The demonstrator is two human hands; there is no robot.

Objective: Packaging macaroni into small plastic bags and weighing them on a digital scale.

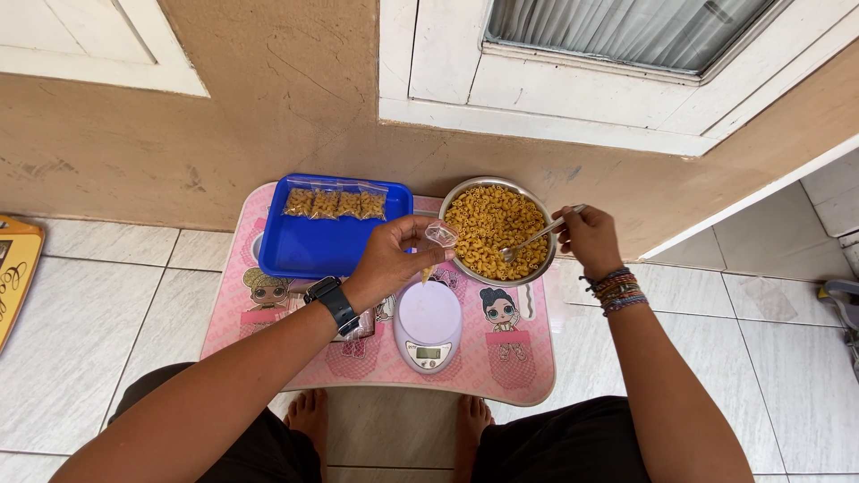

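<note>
My left hand [394, 255] is pinched around a small clear plastic bag [438, 238], holding it open just above the little purple kitchen scale [429, 325] and right beside the rim of the metal bowl [535, 204]. A few pieces of pasta sit at the bottom of that bag, hanging down towards the scale's platform. My right hand [587, 238] is closed on the handle of a spoon [535, 237], and the spoon's head is dipped into the heap of dry curled macaroni [492, 224] filling the bowl. Over to the left, a blue tray [313, 250] carries a row of filled pasta packets [335, 204] along its far edge. Everything stands on a low pink table [528, 358] printed with cartoon dolls, set against the tan wall. My bare feet rest on the tiles beneath it.
</note>
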